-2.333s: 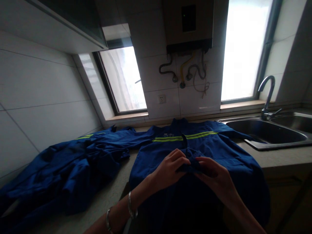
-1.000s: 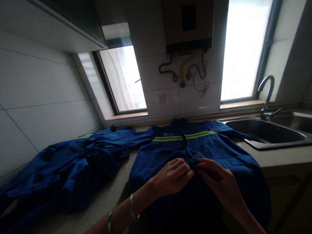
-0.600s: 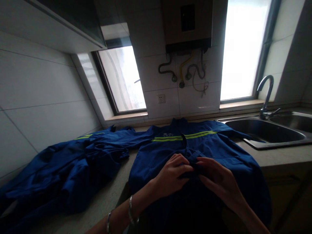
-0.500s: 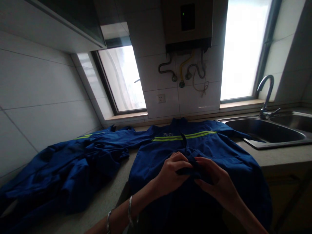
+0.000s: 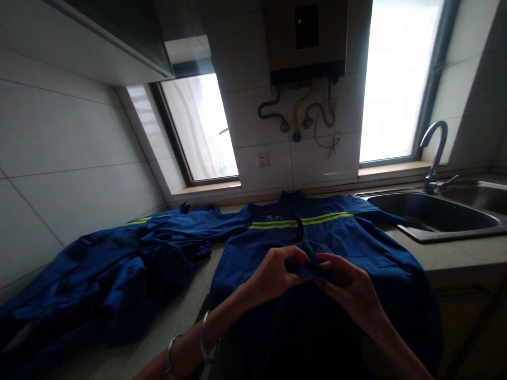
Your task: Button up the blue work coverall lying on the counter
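A blue work jacket (image 5: 253,253) with yellow-green chest stripes lies spread on the counter, its collar toward the wall and its lower part hanging over the front edge. At the front opening, my left hand (image 5: 277,272) pinches the fabric between thumb and fingers. Close beside it, my right hand (image 5: 348,285) grips the facing part of the same opening. The cloth between my fingertips is lifted and bunched; any fastener there is too dark to make out. One jacket sleeve (image 5: 386,216) reaches to the sink's edge.
More blue clothing (image 5: 119,279) with a similar stripe lies crumpled on the counter (image 5: 431,256) at left. A sink (image 5: 415,211) with a faucet (image 5: 435,153) is at right. A water heater (image 5: 304,42) with pipes hangs on the wall between two windows; an overhead cabinet (image 5: 99,37) juts out upper left.
Both hands stay at the jacket's front opening. My left fingers have shifted and curled more around the fabric, and the fold between the hands is turned flatter and more raised.
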Action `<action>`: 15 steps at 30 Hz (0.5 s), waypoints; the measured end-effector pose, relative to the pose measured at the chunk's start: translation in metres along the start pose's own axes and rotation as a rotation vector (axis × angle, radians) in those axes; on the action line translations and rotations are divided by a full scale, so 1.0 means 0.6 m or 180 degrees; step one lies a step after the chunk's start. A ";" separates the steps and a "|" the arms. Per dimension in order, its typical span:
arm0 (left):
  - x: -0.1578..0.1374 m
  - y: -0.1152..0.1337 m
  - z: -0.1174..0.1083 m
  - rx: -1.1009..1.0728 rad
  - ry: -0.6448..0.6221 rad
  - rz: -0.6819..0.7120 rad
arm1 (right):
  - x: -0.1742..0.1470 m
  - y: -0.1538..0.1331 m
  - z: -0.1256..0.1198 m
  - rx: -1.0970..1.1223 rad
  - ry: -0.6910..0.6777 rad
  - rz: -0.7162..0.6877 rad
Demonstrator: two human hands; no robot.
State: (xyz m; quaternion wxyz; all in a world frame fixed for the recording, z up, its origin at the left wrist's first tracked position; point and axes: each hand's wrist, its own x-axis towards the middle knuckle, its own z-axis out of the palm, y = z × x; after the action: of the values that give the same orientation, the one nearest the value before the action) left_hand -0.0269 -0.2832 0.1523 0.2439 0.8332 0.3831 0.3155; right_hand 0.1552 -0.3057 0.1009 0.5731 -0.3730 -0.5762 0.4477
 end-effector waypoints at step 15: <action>-0.002 -0.009 0.000 -0.0308 -0.0446 0.0281 | -0.002 0.003 -0.008 0.0121 -0.0369 0.0279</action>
State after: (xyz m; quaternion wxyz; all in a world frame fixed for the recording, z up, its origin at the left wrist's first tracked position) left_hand -0.0302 -0.2809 0.1483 0.2958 0.8565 0.3124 0.2850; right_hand 0.1601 -0.3061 0.0985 0.5255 -0.3605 -0.5829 0.5041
